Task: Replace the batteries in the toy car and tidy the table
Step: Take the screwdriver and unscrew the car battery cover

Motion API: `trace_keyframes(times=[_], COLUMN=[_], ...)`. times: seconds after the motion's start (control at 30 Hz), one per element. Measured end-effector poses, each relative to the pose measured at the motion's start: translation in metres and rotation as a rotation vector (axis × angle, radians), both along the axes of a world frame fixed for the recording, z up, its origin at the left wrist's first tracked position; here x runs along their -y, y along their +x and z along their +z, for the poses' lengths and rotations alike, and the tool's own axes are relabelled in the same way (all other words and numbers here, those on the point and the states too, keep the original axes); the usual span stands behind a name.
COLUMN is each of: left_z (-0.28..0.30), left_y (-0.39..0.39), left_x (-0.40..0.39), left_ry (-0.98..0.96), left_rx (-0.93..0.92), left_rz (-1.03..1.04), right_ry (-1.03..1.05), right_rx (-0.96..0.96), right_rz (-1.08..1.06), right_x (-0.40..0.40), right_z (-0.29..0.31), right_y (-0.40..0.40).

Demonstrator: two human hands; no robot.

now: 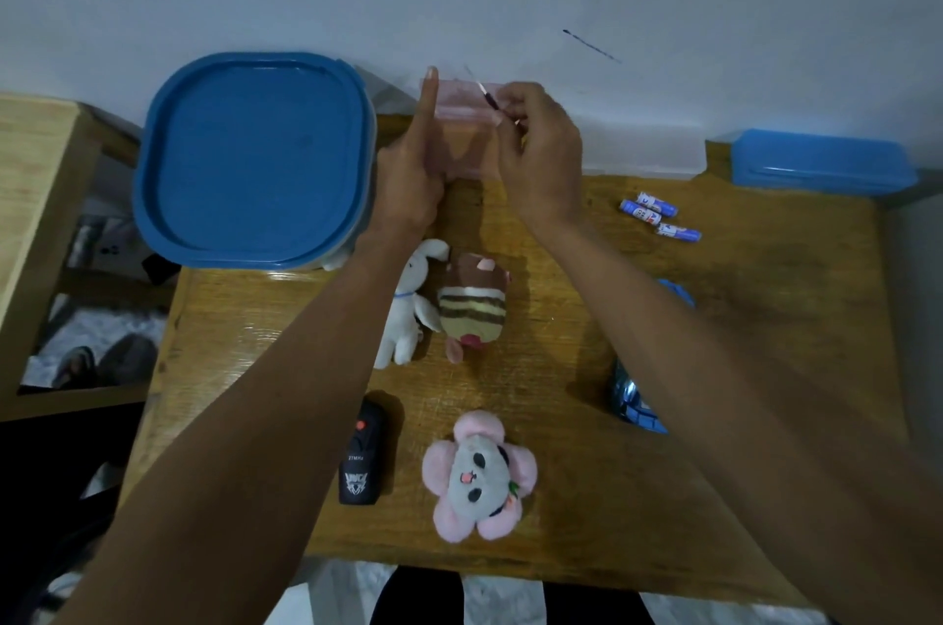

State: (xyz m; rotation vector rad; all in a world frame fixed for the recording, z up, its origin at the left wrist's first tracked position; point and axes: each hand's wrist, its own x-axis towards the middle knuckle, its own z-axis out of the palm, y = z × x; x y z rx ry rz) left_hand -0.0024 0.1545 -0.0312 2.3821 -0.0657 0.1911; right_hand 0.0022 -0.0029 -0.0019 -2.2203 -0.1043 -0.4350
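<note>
Both my hands hold a small clear pinkish zip bag (464,134) up over the far middle of the wooden table (765,318). My left hand (413,170) grips its left side with the index finger straight up along the edge. My right hand (536,150) pinches the bag's top right corner, where a thin dark strip shows. Three blue-and-white batteries (658,216) lie loose on the table at the right. The blue toy car (635,400) lies mostly hidden under my right forearm. A black remote control (362,456) rests near the front left.
A large container with a blue lid (255,155) stands at the far left. A smaller blue-lidded box (821,162) sits at the far right corner. A white rabbit plush (408,313), a striped brown plush (474,303) and a pink-grey panda plush (477,476) lie mid-table.
</note>
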Motion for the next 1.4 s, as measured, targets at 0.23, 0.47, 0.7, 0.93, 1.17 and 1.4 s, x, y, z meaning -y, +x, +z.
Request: trace_keyframes(times=[0.23, 0.47, 0.7, 0.93, 1.17, 1.4], left_z=[-0.001, 0.0, -0.001, 0.012, 0.051, 0.066], left_y=[0.0, 0.0, 0.001, 0.007, -0.021, -0.073], left_x=[-0.001, 0.0, 0.001, 0.01, 0.035, 0.107], left_ry=[0.018, 0.066, 0.092, 0.236, 0.266, 0.086], left_rx=[0.053, -0.033, -0.084, -0.211, -0.094, -0.064], left_rz=[0.017, 0.047, 0.068, 0.075, -0.008, -0.228], right_ry=[-0.156, -0.155, -0.149, -0.186, -0.06, 0.096], right_rx=[-0.145, -0.184, -0.25, -0.364, -0.315, -0.216], right_rz=[-0.016, -0.007, -0.051, -0.035, -0.139, -0.28], right_x=[0.002, 0.001, -0.003, -0.001, 0.018, 0.062], right_z=[-0.001, -0.018, -0.019, 0.007, 0.049, 0.074], right_y=[0.011, -0.013, -0.026, -0.022, -0.04, -0.09])
